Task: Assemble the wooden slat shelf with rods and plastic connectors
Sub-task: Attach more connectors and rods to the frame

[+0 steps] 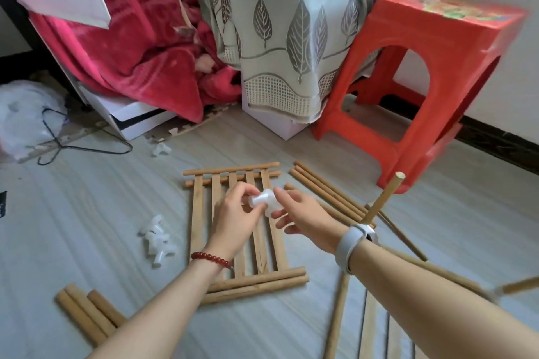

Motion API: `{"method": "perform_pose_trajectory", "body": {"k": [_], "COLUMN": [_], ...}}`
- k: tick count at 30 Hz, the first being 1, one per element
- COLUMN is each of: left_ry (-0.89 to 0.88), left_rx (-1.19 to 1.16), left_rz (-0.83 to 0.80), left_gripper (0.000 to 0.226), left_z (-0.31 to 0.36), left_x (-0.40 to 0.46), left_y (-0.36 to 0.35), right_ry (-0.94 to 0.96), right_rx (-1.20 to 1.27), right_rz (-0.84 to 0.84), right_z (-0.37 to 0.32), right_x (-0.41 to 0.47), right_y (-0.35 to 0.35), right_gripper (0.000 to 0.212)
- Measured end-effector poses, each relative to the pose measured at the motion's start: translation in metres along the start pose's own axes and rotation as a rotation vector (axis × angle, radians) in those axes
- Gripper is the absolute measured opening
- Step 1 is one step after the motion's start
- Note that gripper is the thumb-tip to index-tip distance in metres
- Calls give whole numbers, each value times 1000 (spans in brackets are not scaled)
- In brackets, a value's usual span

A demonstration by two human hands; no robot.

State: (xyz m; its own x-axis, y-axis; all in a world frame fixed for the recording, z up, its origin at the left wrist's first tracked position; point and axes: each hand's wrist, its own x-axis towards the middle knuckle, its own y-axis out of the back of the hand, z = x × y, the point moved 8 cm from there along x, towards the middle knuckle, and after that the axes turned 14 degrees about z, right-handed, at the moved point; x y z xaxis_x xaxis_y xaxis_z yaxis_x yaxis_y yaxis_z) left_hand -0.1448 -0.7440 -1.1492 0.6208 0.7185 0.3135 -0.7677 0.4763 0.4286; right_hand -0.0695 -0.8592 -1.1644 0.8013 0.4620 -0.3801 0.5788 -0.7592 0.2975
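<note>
Both hands hold one white plastic connector [266, 201] above the wooden slat panel [201, 218], which lies flat on the floor. My left hand [236, 218] pinches the connector's left end. My right hand [300, 213] holds its right side with thumb and fingers. A pile of several more white connectors [157, 240] lies left of the panel. Loose wooden rods [323, 189] lie right of the panel, and three short rods [87, 315] lie at the lower left. One rod [385, 197] stands tilted up behind my right wrist.
A red plastic stool [423, 81] stands at the right. A leaf-patterned cloth [285, 38] drapes over a white box behind the panel, with a red blanket [145, 52] to the left. A wire hanger [73, 140] and a lone connector [160, 150] lie on the floor.
</note>
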Motion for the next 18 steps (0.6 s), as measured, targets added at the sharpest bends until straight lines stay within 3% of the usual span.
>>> {"method": "perform_pose_trajectory", "body": {"k": [5,8,11,18], "left_ry": [-160,-173,-119,39], "left_rx": [-140,-203,-157,-66], "left_rz": [-31,-122,-267,-533], "left_gripper": [36,29,30,39], "left_z": [90,125,140,133], "left_x": [2,3,3,-6], "left_y": [-43,-81,-130,-225], "right_ry": [128,297,323,298], "right_rx": [-5,-101,-238,-127], "right_rz": [215,379,564,580], "right_z": [-31,-47,-40,4], "right_x": [-8,-11,-9,7], "right_y": [88,157,223,272], "right_gripper": [19,20,30,34]}}
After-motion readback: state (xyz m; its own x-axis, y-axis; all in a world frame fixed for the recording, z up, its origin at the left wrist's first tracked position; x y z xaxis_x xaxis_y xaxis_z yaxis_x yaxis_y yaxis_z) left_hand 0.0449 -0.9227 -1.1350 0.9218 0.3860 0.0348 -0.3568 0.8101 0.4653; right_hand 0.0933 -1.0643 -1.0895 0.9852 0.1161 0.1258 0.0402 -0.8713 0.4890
